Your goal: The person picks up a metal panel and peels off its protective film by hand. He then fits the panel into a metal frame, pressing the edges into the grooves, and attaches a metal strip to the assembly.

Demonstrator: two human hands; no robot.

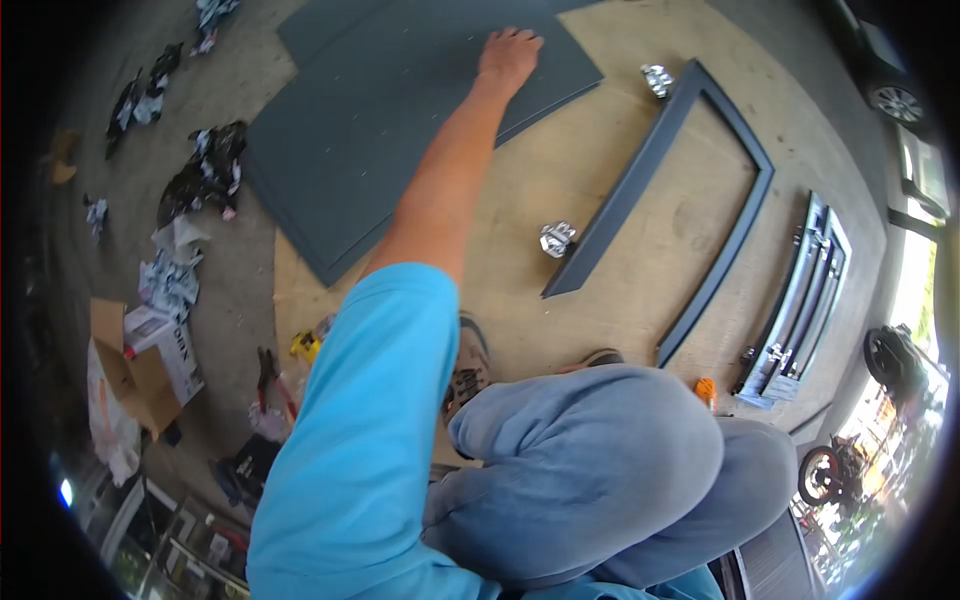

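Observation:
My left hand point(510, 57) reaches far forward, over the upper part of a dark grey flat panel point(350, 135). Its fingers are bent and drawn in, and whatever may be under them is hidden. My right hand is out of view. The panel lies on a tan board point(520, 215), overlapping other grey sheets at the top. To the right of the panel rests a dark grey angled frame point(625, 185), open at its lower end, with crumpled foil pieces point(556, 239) point(657, 80) beside its long side.
Slim metal-and-dark frames point(800, 305) lie at the right. An orange object point(706, 390) is near my knees point(600, 450). Crumpled wrappings point(205, 170), an open cardboard box point(135, 380) and red-handled pliers point(268, 385) are at left. A motorcycle point(845, 475) and a car point(895, 100) stand at right.

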